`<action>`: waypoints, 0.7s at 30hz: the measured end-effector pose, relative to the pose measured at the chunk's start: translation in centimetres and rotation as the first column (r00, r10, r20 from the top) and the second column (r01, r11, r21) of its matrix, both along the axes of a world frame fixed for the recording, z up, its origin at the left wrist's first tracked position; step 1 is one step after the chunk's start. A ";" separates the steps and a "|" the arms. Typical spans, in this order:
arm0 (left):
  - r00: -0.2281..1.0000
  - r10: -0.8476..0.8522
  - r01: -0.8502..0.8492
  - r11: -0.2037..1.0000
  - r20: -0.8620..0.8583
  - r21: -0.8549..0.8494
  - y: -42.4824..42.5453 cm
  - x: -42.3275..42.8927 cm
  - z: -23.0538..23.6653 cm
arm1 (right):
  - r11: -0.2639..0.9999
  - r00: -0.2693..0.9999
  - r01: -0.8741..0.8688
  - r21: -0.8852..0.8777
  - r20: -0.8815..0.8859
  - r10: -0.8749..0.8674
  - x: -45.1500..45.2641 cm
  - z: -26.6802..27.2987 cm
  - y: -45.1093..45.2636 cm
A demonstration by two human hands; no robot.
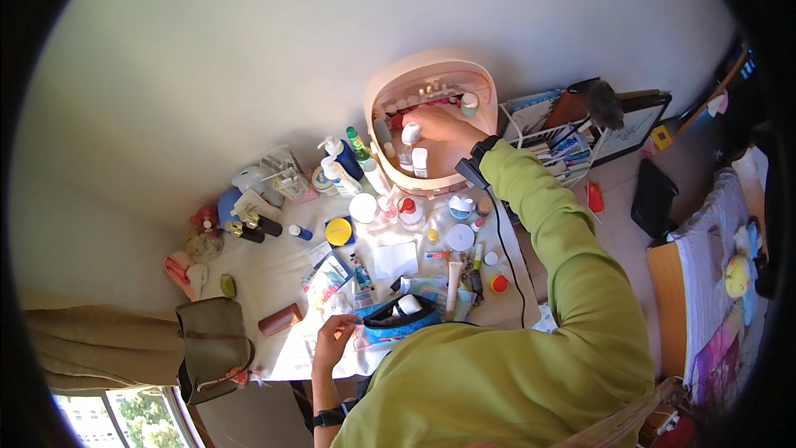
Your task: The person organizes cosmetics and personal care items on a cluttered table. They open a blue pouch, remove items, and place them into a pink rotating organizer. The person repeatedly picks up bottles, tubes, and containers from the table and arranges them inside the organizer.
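Observation:
My right hand reaches into a pink domed cosmetics case, its fingers around a small white-capped bottle. Just below that, a clear bottle and a white bottle stand in the case. More small containers line its back, and a pale green jar sits at its right. My left hand is at the near edge of the table, fingertips pinching the left end of a blue zip pouch. The pouch gapes open, with a white-capped container inside.
Pump bottles and a green bottle stand left of the case. Jars, tubes and a white card cover the tablecloth. A black cable runs down the right side. A handbag is at the left edge; a white rack stands right.

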State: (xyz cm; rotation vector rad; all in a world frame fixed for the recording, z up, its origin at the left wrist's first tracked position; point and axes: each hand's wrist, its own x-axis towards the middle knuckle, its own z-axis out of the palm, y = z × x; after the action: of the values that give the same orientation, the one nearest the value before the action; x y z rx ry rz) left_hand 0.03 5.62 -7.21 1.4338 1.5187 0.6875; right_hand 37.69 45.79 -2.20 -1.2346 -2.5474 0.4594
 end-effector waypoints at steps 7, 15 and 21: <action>0.993 0.088 -0.089 0.996 -0.076 -0.009 -1.8 -1.0 -0.5 | 0.995 0.997 -0.066 0.069 -0.023 0.067 -1.9 -3.0 3.0; 0.995 0.098 -0.098 0.995 0.016 0.024 -1.0 -1.0 -1.2 | 0.997 0.953 -0.023 0.078 -0.299 0.046 -1.6 -5.7 4.4; 0.996 0.086 -0.086 0.996 0.002 0.009 -0.6 -0.9 -0.7 | 1.000 0.939 0.021 0.009 -0.344 -0.017 -1.1 -4.5 2.9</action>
State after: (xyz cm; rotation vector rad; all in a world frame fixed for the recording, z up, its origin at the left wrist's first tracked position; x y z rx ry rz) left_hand -0.91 5.07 -7.95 1.3803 1.5854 0.7487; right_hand 36.58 48.65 -6.74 -1.0654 -2.2369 0.5966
